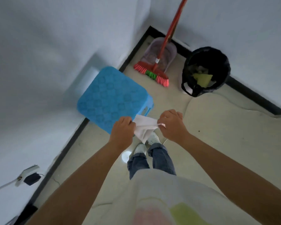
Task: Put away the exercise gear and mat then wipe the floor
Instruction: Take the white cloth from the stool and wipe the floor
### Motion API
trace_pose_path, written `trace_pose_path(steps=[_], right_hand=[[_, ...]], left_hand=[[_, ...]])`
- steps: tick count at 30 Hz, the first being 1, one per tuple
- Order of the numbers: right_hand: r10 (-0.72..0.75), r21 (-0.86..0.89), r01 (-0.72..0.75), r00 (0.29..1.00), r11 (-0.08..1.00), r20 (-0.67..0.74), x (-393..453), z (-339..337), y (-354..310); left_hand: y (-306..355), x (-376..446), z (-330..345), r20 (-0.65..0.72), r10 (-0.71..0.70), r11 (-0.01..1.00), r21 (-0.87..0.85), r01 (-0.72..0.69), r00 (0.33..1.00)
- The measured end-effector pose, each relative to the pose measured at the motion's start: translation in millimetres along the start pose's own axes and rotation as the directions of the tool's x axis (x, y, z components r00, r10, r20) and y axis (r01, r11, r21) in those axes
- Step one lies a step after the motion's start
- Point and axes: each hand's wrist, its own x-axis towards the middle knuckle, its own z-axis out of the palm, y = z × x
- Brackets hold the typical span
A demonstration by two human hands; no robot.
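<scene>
white cloth (143, 129), stretched in the air just beside the blue stool (111, 99), pinched at one end by the left hand (122, 129) and the other by the right hand (173, 125); risk: a loosened pinch likely drops it.

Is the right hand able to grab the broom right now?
Probably not: the right hand and left hand both pinch the white cloth, and the broom stands off in the corner.

Blue stool (111, 98) blocking left wall, broom (154, 73) and bin (206, 70) (corner), open floor (225, 135) right
</scene>
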Motion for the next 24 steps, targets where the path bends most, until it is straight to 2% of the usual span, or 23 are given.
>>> trace_pose_path(steps=[2,4,6,9,12,15,17,20,22,24], right_hand=[[0.114,0.012,-0.115,0.993,0.993,0.014,-36,-32,6],[0.291,0.071,-0.290,0.957,0.954,-0.008,-74,-59,17],[0.495,0.150,-0.485,0.868,0.861,-0.032,-117,-82,27],[0.677,0.254,-0.638,0.728,0.727,-0.107,-180,-105,41],[0.816,0.307,-0.760,0.566,0.573,-0.121,-252,-125,62],[0.917,0.427,-0.812,0.367,0.398,-0.157,-340,-137,88],[0.957,0.513,-0.808,0.235,0.289,-0.169,-398,-140,107],[0.986,0.626,-0.765,0.070,0.149,-0.150,-487,-143,137],[0.987,0.650,-0.754,-0.017,0.091,-0.158,-546,-146,153],[0.986,0.656,-0.753,-0.075,0.044,-0.152,-603,-149,160]], left_hand=[[29,3,-18,-0.010,0.077,0.997,0.010,-0.077,0.997],[62,11,-35,-0.010,0.143,0.989,0.037,-0.143,0.990],[105,17,-61,0.016,0.230,0.969,0.088,-0.230,0.973],[181,23,-95,0.124,0.332,0.920,0.176,-0.349,0.935],[266,25,-106,0.251,0.499,0.803,0.226,-0.552,0.829],[366,16,-111,0.317,0.663,0.636,0.240,-0.733,0.679],[438,5,-107,0.360,0.713,0.558,0.230,-0.798,0.602],[550,-25,-97,0.383,0.740,0.550,0.131,-0.825,0.553],[621,-51,-88,0.401,0.741,0.566,0.059,-0.822,0.538],[684,-80,-79,0.419,0.748,0.581,-0.038,-0.813,0.515]])
